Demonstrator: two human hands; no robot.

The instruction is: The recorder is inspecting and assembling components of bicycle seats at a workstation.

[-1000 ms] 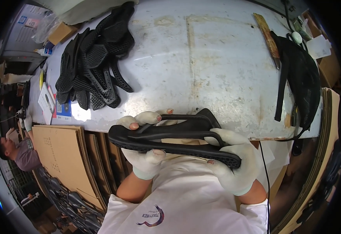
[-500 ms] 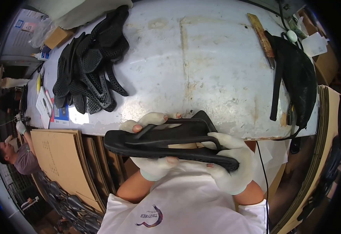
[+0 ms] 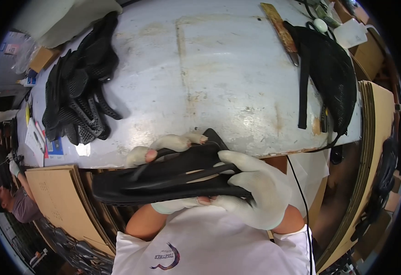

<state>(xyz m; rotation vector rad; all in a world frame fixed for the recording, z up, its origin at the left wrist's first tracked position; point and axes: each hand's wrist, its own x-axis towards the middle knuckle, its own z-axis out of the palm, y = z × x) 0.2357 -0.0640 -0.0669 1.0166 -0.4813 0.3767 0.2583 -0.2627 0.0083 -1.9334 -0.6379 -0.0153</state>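
Observation:
A long black bicycle saddle (image 3: 145, 181) with a slot down its middle is held level in front of my chest, at the table's near edge. My left hand (image 3: 175, 143), in a pale glove with bare fingertips, wraps its fingers over the far side. Its thumb presses the near side. Around the right end of the saddle closes my right hand (image 3: 267, 190), gloved the same way, its fingers lying over the top. The saddle's underside is hidden.
Black honeycomb-textured pieces (image 3: 79, 87) lie heaped on the table's left. A worn wooden-handled tool (image 3: 278, 27) and a black mesh bag (image 3: 331, 73) are at the right. Cardboard sheets (image 3: 53, 197) stand at left; a co-worker (image 3: 19, 201) is beyond them.
The saddle and both hands have shifted left in view, and the saddle has tilted so its slot shows narrower. My right hand has moved further over its end. The table has shifted left in view.

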